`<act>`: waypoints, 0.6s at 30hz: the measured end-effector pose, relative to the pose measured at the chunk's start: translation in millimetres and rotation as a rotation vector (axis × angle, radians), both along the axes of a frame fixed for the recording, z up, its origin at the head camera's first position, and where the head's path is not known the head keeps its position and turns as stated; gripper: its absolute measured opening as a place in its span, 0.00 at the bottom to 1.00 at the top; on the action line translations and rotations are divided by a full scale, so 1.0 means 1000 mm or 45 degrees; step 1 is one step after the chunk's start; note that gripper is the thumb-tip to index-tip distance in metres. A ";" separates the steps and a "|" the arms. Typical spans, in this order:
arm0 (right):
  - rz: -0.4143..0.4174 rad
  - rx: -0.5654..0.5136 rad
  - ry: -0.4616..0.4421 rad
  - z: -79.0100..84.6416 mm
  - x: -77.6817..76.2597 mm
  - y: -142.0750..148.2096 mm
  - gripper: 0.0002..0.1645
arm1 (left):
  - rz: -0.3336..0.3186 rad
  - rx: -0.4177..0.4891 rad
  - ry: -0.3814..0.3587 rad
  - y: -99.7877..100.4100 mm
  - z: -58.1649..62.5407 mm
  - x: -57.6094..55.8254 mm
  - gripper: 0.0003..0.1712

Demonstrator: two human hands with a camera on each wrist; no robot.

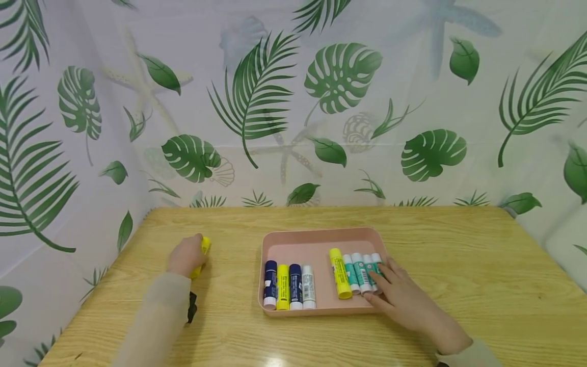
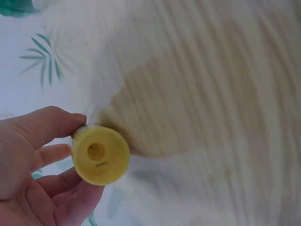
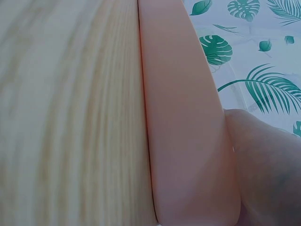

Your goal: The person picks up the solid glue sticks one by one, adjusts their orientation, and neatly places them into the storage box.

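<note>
My left hand [image 1: 184,256] is at the left of the table, beyond the tray's left side. It grips a yellow glue stick [image 1: 206,245] between thumb and fingers. In the left wrist view the round hollow end of that yellow stick [image 2: 108,162] faces the camera. My right hand [image 1: 405,300] lies over the right end of the pink tray [image 1: 300,248], fingers spread and fairly straight. Its fingertips are right at the teal-and-white glue sticks [image 1: 362,273] there. A yellow glue stick [image 1: 340,273] leans beside them on their left. In the right wrist view, the thumb overlaps the tray's wall [image 3: 188,132].
On the tray's left side stand a navy glue stick [image 1: 270,285], a yellow one [image 1: 283,287], another navy one [image 1: 295,286] and a white one [image 1: 309,287] in a row. The wooden table [image 1: 238,219] ends at a leaf-printed cloth backdrop [image 1: 270,173].
</note>
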State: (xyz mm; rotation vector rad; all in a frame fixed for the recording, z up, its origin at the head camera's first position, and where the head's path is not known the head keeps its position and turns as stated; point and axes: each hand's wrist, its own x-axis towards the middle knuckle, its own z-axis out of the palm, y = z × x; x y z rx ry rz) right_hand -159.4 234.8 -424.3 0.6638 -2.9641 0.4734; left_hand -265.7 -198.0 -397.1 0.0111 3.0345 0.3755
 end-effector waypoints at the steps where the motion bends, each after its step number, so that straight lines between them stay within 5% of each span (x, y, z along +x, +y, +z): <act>1: -0.002 -0.001 -0.001 0.000 0.000 0.000 0.37 | -0.008 0.016 0.005 0.005 0.000 -0.001 0.24; 9: -0.003 -0.001 -0.001 0.001 0.001 0.000 0.37 | -0.033 0.117 0.034 0.052 0.009 -0.001 0.28; 18: -0.003 0.001 -0.003 0.000 0.000 0.000 0.37 | -0.131 0.133 0.031 0.117 0.032 0.020 0.22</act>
